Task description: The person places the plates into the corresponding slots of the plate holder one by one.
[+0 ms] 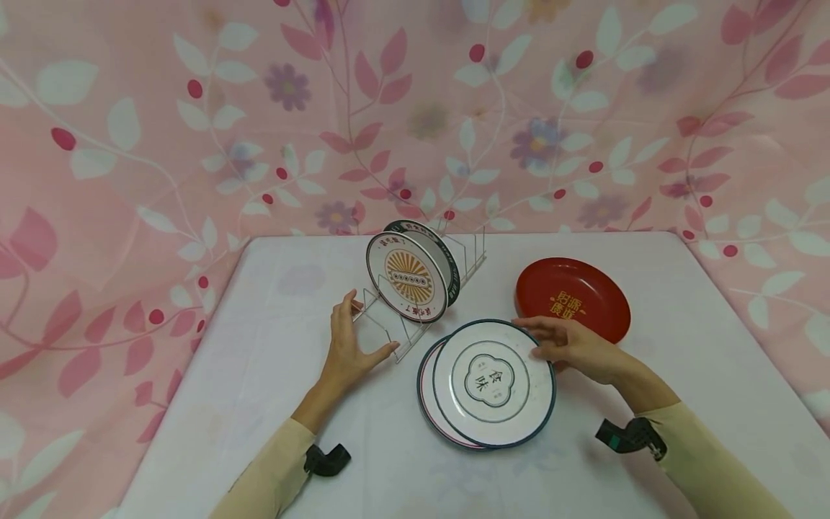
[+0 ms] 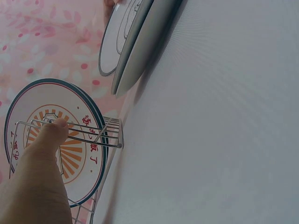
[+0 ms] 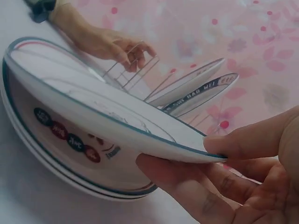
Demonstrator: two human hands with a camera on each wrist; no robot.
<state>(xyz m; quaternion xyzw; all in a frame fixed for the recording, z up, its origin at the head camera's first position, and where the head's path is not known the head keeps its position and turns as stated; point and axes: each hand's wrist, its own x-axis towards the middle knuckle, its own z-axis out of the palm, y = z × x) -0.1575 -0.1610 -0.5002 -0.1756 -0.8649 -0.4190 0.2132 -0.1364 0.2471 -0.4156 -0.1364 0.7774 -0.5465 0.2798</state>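
My right hand (image 1: 577,347) pinches the rim of a white plate (image 1: 491,382) with a dark blue edge, thumb above and fingers below. In the right wrist view that plate (image 3: 107,114) tilts up on the hand's side, over more blue-rimmed plates (image 3: 79,179) stacked beneath. At the near end of a wire dish rack (image 1: 395,324), my left hand (image 1: 346,349) holds the frame, fingers on one side and thumb on the other. Two plates stand on edge in the rack; the front plate (image 1: 408,277) bears an orange sunburst.
A red oval plate (image 1: 573,295) with yellow characters lies right of the rack, behind my right hand. All stands on a white-covered table (image 1: 311,274). A pink floral cloth (image 1: 415,108) hangs behind its far edge.
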